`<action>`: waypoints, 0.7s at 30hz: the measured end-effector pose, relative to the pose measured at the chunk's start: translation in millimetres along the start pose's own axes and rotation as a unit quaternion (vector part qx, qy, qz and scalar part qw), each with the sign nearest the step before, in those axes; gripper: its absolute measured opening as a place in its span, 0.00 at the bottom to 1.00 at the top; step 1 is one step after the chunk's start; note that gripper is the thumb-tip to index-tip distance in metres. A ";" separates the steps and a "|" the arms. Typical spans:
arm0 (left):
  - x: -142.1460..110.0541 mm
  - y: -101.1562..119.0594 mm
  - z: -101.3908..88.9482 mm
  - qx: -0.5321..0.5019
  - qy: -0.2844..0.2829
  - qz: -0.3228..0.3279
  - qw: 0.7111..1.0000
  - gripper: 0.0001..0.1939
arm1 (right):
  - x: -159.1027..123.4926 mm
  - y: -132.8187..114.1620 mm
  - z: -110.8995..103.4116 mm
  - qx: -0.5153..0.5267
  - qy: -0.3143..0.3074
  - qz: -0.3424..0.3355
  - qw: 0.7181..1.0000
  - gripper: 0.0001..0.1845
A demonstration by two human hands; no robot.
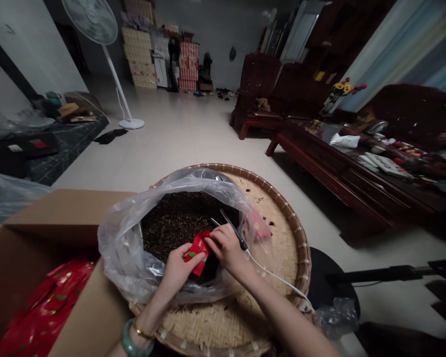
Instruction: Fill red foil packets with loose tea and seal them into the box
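Observation:
A small red packet (199, 253) with a green stripe is held over the open plastic bag (121, 248). My left hand (179, 267) pinches its lower part between thumb and fingers. At its top edge, the fingers of my right hand (226, 246) are closed on the packet. A black tong-like tool (241, 241) with two long arms and a white cord lies by my right hand, partly covered by it; whether the palm also grips it, I cannot tell. Inside the bag is a heap of dark, dry tea-like leaves (174, 218). The bag sits on a round woven bamboo tray (282, 198).
To the left stands an open cardboard box (70, 206) with many red packets (55, 302). Reddish packets (258, 225) lie by the bag's right side. The white cord (282, 282) crosses the tray. Beyond are a standing fan (115, 74) and a dark wooden table (319, 163).

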State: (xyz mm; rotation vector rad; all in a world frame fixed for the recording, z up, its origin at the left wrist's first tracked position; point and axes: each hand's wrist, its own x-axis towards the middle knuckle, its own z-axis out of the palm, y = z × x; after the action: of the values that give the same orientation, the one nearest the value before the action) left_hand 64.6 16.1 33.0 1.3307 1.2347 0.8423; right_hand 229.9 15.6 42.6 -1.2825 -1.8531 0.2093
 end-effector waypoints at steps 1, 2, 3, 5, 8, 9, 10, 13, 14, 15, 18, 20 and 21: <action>-0.1 0.6 -1.6 0.011 0.006 0.008 1.000 0.13 | 2.6 -2.0 -4.6 0.019 -0.008 0.004 1.000 0.07; 0.0 1.1 -3.8 0.020 0.013 0.014 1.000 0.13 | 5.2 -4.2 -9.5 0.041 -0.013 0.011 0.999 0.07; 0.3 1.4 -6.6 0.026 0.022 0.016 0.999 0.13 | 7.5 -6.4 -14.3 0.063 -0.015 0.021 0.998 0.07; 1.6 1.1 -13.4 0.027 0.038 0.012 0.999 0.13 | 10.7 -10.2 -22.1 0.100 -0.015 0.040 0.994 0.08; 3.7 -0.4 -22.1 0.006 0.054 -0.003 0.999 0.15 | 10.6 -14.4 -26.1 0.134 -0.014 0.060 0.989 0.09; 3.9 -0.8 -23.7 -0.011 0.057 -0.009 0.998 0.16 | 9.7 -15.6 -25.5 0.138 -0.014 0.067 0.988 0.08; 3.5 -0.9 -24.3 -0.038 0.059 -0.016 0.997 0.18 | 8.8 -16.8 -24.4 0.138 -0.016 0.075 0.987 0.06; -0.2 0.3 -22.7 -0.164 0.039 -0.039 0.985 0.27 | 6.9 -21.0 -20.7 0.130 -0.031 0.081 0.988 0.06; -1.9 1.2 -21.6 -0.202 0.029 -0.045 0.978 0.28 | 6.6 -22.5 -19.9 0.129 -0.035 0.074 0.988 0.07; -3.5 2.2 -20.7 -0.232 0.021 -0.052 0.971 0.29 | 6.1 -24.0 -19.3 0.130 -0.036 0.066 0.989 0.08; -6.9 4.9 -19.5 -0.268 0.019 -0.073 0.961 0.29 | 3.3 -27.6 -17.4 0.134 -0.032 0.052 0.989 0.07; -7.5 5.5 -19.5 -0.277 0.019 -0.083 0.957 0.28 | 0.4 -28.8 -14.7 0.159 -0.051 0.089 0.982 0.07; -7.4 5.3 -19.5 -0.282 0.015 -0.086 0.956 0.27 | -0.9 -29.0 -12.8 0.191 -0.064 0.123 0.972 0.07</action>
State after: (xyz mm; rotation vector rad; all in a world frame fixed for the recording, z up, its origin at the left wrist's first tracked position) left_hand 45.4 14.2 42.7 0.7430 1.0100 0.9974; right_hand 219.2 -2.5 66.3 -1.2415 -1.6501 0.7585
